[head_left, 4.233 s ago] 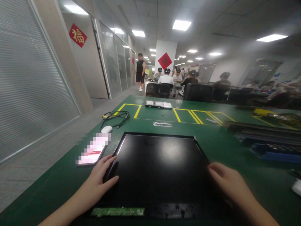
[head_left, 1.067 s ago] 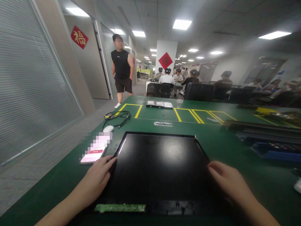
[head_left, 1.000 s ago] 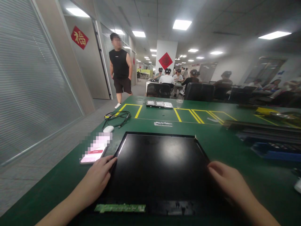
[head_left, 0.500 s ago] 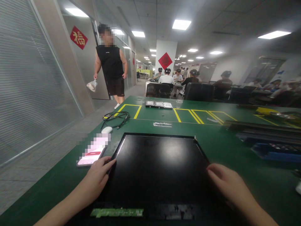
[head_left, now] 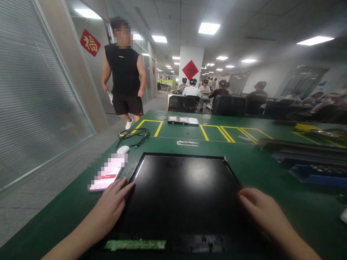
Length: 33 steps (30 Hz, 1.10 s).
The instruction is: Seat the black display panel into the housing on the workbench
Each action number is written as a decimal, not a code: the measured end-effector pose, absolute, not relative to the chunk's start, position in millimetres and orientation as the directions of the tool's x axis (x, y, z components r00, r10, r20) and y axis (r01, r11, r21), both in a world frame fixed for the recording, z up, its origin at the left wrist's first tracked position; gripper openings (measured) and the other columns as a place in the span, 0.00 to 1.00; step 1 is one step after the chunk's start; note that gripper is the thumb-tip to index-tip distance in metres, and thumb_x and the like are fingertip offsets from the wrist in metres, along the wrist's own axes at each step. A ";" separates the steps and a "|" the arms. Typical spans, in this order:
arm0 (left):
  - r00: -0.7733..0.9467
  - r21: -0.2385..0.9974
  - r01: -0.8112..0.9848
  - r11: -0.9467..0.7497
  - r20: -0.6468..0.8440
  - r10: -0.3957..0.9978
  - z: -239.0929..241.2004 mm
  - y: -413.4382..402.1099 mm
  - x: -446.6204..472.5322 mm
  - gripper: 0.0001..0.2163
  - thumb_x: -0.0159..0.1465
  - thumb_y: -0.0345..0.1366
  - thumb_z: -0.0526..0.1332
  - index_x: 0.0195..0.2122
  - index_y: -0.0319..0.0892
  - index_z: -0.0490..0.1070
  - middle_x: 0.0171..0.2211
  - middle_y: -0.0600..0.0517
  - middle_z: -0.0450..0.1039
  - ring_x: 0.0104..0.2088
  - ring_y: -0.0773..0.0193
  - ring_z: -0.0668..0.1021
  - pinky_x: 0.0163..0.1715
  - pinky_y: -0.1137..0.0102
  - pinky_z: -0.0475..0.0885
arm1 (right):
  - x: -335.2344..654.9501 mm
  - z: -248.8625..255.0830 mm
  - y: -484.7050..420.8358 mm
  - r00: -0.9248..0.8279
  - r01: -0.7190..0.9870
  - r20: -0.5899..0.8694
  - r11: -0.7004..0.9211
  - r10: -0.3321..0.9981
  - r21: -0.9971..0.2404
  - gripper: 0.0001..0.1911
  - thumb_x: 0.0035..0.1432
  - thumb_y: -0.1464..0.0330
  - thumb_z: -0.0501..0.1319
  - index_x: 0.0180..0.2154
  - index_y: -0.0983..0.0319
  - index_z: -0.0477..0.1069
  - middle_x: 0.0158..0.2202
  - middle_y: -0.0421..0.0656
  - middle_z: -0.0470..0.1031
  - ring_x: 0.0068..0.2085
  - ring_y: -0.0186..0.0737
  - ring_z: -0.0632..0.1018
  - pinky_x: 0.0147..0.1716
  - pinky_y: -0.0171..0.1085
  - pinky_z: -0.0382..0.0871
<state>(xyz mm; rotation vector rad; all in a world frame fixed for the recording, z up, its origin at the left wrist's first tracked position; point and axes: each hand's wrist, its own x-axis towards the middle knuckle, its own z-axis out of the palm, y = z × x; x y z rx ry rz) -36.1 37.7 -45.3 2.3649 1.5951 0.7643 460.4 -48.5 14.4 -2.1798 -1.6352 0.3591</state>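
Observation:
A flat black screen panel lies on the green table in front of me, with a green circuit strip along its near edge. My left hand rests on the panel's left edge, fingers stretched out and flat. At the panel's right edge my right hand lies with its fingers loosely curved over the border. Neither hand lifts the panel.
A lit phone lies left of the panel, with a white mouse and a black cable beyond. Small trays sit inside yellow floor-tape boxes. Dark trays are stacked at right. A person in black walks along the left aisle.
The person in black has walked closer along the aisle. My hands and the panel have stayed almost still.

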 end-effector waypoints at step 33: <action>-0.132 0.867 -0.331 0.373 -0.434 0.891 33.0 5.2 14.2 0.22 0.56 0.24 0.65 0.51 0.49 0.69 0.29 0.53 0.84 0.27 0.52 0.86 0.25 0.63 0.81 | 457.9 16.3 -49.9 0.279 0.866 0.097 -0.207 0.955 -0.454 0.18 0.55 0.56 0.53 0.33 0.55 0.79 0.37 0.44 0.83 0.38 0.48 0.81 0.38 0.43 0.73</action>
